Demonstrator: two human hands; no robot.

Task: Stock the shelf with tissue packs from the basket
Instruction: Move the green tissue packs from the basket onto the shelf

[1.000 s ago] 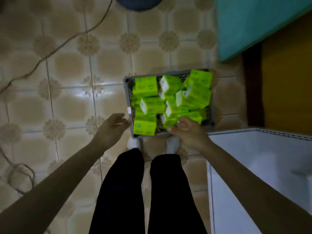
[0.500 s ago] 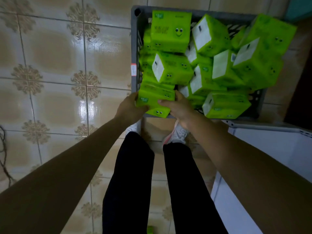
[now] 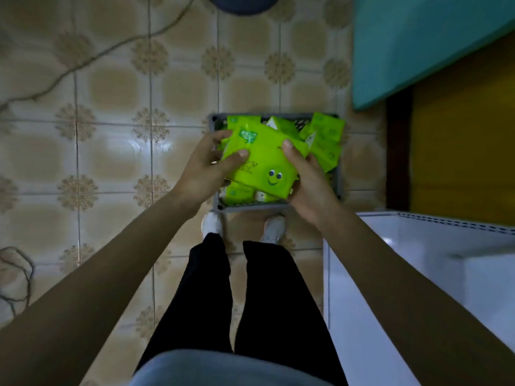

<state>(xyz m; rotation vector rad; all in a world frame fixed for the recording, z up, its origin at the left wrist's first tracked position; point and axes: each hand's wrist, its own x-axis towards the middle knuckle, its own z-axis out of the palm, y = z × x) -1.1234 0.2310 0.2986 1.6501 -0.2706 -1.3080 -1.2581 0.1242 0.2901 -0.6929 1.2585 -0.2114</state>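
In the head view, half a second earlier both hands had been down at the near edge of the grey plastic slatted basket (image 3: 250,208), closing on a pack. Now that bright green soft-wrapped tissue pack with the printed smiling face (image 3: 262,162) was lifted clear and held above the basket between the two hands. The left hand (image 3: 206,168) gripped its left end, thumb curled over the top face. The right hand (image 3: 309,188) clasped the right end in the same way, thumb on top and fingers underneath. Whether a second pack rode beneath the first could not be told. The pick looked done, and the carry to the shelf was what remained.

The other green tissue packs (image 3: 326,135) lay jumbled in the basket, so many trips were probably still to come. The basket stood on the beige patterned tiled floor (image 3: 111,162), just ahead of the person's white shoes (image 3: 211,221). The glossy white cabinet-like unit (image 3: 418,274) stood close on the right (probably the shelf, though no opening showed). Its near corner sat just beside the right forearm and could catch a swing that way. A thin dark cable (image 3: 83,62) trailed across the floor well to the left.
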